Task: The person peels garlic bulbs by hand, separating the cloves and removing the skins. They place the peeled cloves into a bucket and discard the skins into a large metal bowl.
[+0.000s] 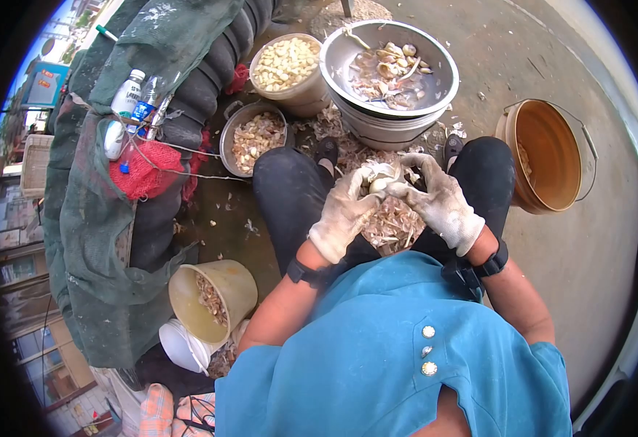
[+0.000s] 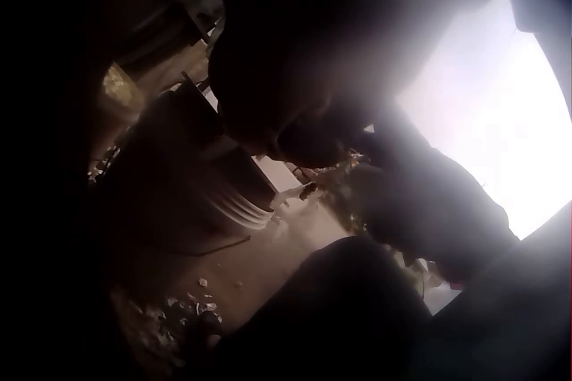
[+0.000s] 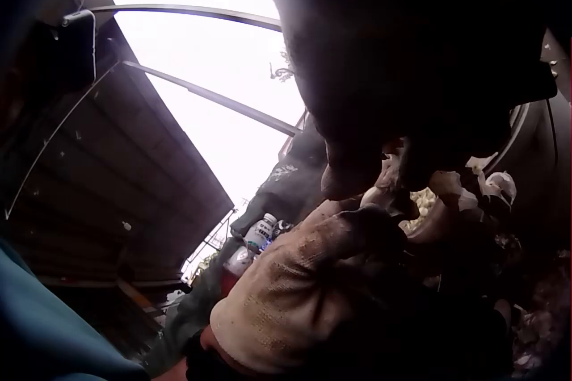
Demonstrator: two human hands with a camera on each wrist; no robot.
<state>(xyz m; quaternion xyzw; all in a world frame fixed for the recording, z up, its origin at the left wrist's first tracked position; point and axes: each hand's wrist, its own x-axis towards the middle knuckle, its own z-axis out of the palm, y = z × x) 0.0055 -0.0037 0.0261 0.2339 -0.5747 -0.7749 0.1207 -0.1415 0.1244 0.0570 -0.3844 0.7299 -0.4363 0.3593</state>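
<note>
Both hands wear pale, dirty work gloves and meet between the knees in the head view. A whitish garlic bulb (image 1: pixel 379 183) with loose papery skin sits between them. My left hand (image 1: pixel 342 217) grips it from the left, fingers curled round it. From the other side my right hand (image 1: pixel 444 205) pinches it, the thumb lying against the garlic. Below the hands is a heap of garlic skins (image 1: pixel 395 227). The right wrist view shows the gloved left hand (image 3: pixel 299 287) close to the dark right hand. In the left wrist view the hands are dark silhouettes.
A metal basin (image 1: pixel 339 73) with garlic and skins rests on stacked buckets ahead. A tub (image 1: pixel 306 102) of peeled cloves and a pot (image 1: pixel 226 149) of garlic pieces stand left of it. A brown bucket (image 1: pixel 556 164) is at right, a tilted cream bucket (image 1: pixel 242 288) at lower left.
</note>
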